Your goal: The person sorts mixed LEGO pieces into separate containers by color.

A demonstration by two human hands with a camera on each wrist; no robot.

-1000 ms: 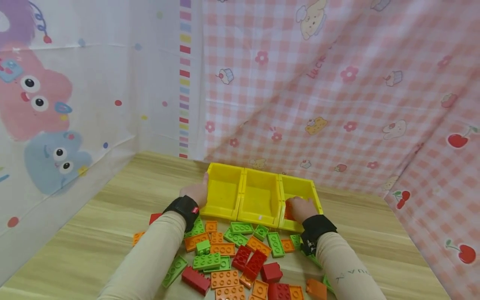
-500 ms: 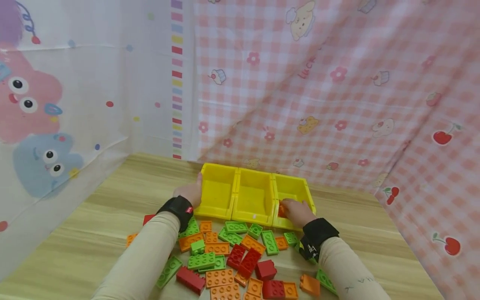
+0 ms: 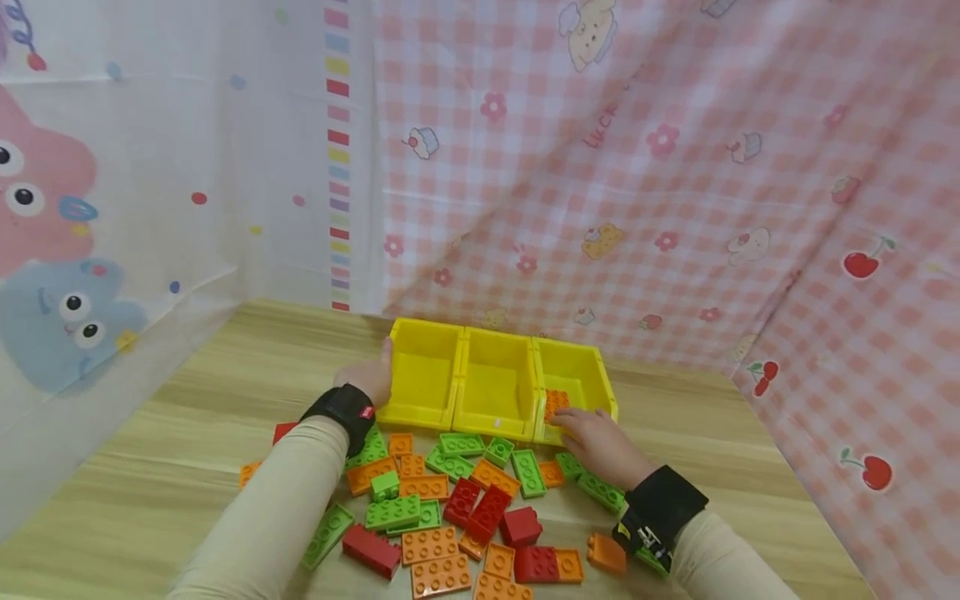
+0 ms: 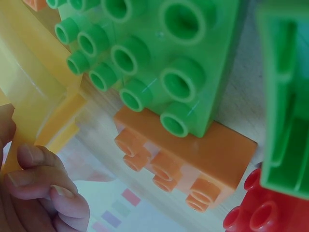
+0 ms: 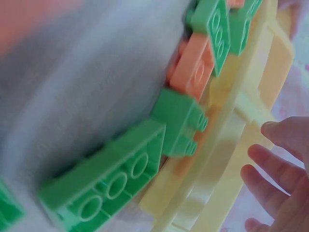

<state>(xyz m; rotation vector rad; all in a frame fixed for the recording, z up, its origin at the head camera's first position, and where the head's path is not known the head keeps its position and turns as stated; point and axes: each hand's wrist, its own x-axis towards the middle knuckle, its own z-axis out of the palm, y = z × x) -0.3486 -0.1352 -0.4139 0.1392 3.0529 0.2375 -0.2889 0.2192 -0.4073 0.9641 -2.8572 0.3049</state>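
A yellow three-compartment bin (image 3: 459,375) stands at the back of the table. At its left end my left hand (image 3: 366,380) holds the side wall, with the thumb up along the edge; the left wrist view shows curled fingers (image 4: 36,179) against the yellow plastic. My right hand (image 3: 603,448) hovers at the front rim of the right compartment, fingers spread and holding nothing, as the right wrist view also shows. An orange building brick (image 3: 556,402) lies inside that compartment, near its left wall. The other two compartments hold no bricks.
Loose green, orange and red bricks spread in front of the bin, among them a red brick (image 3: 521,527), a green brick (image 3: 393,512) and an orange brick (image 3: 429,546). Several green bricks (image 5: 111,179) lie below the right hand. Patterned cloth (image 3: 525,167) hangs behind.
My right hand has let go of the orange brick inside the right compartment and drawn back toward the front rim, its fingers opening. My left hand stays at the bin's left side.
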